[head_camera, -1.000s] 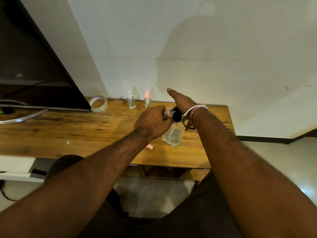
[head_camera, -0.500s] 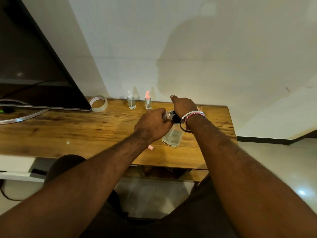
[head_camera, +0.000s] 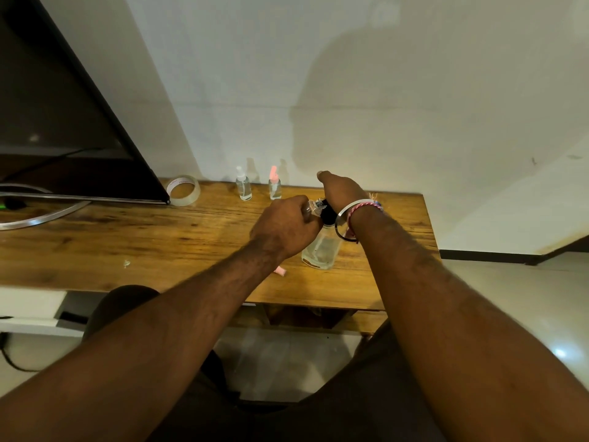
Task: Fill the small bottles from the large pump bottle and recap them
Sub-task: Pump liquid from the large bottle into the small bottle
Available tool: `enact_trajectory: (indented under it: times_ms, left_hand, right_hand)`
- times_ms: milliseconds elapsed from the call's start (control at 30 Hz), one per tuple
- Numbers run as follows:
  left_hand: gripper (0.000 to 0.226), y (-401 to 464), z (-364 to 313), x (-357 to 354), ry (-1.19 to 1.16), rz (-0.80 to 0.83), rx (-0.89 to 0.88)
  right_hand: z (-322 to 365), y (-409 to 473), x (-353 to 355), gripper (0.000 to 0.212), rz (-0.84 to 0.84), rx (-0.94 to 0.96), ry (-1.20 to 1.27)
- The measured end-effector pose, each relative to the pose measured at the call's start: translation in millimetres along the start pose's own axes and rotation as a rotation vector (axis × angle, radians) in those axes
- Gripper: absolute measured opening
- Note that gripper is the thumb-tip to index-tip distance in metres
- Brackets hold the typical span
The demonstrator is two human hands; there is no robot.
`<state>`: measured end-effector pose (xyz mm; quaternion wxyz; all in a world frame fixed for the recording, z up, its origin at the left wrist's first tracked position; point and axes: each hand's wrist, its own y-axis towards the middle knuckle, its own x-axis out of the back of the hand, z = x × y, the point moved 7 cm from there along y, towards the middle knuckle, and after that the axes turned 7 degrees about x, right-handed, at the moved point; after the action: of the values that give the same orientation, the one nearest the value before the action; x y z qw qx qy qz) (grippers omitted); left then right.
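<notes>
The large clear pump bottle stands on the wooden table, its black pump head under my right hand, which presses down on it from above. My left hand grips a small clear bottle, tilted with its open neck against the pump's spout. A loose pink cap lies on the table just below my left wrist. At the back stand two capped small bottles, one with a white top and one with a pink top.
A roll of clear tape lies at the back left beside a large dark screen with a curved metal stand. The wall runs right behind the table. The table's right edge is close to the pump bottle.
My right hand, raised flat above the pump a second ago, has come down onto the pump head. My left hand keeps the small bottle at the spout.
</notes>
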<state>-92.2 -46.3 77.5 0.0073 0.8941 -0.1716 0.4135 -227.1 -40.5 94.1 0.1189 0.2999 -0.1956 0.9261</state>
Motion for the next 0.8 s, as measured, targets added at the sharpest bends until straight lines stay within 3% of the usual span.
enact_trajectory:
  times_ms: [100, 167, 300, 467, 800]
  left_hand:
    - [0.025, 0.7, -1.8, 1.9, 0.004, 0.005, 0.005]
    - [0.025, 0.5, -2.3, 2.2, 0.005, 0.006, 0.001]
    - [0.024, 0.6, -0.8, 1.8, 0.005, 0.000, 0.001]
    - [0.024, 1.1, -0.3, 1.6, 0.028, -0.009, 0.003]
    - [0.024, 0.6, 3.0, -4.9, 0.015, -0.014, -0.013]
  right_hand:
    - [-6.3, -6.4, -2.5, 0.049, 0.055, -0.168, 0.311]
    - [-7.3, -12.3, -4.0, 0.061, 0.119, -0.237, 0.372]
    - [-8.9, -12.2, -4.7, 0.069, 0.119, -0.223, 0.325]
    - [-8.5, -8.8, -4.1, 0.056, 0.060, -0.163, 0.249]
    - [-5.2, -6.0, -3.0, 0.053, 0.019, -0.059, 0.092]
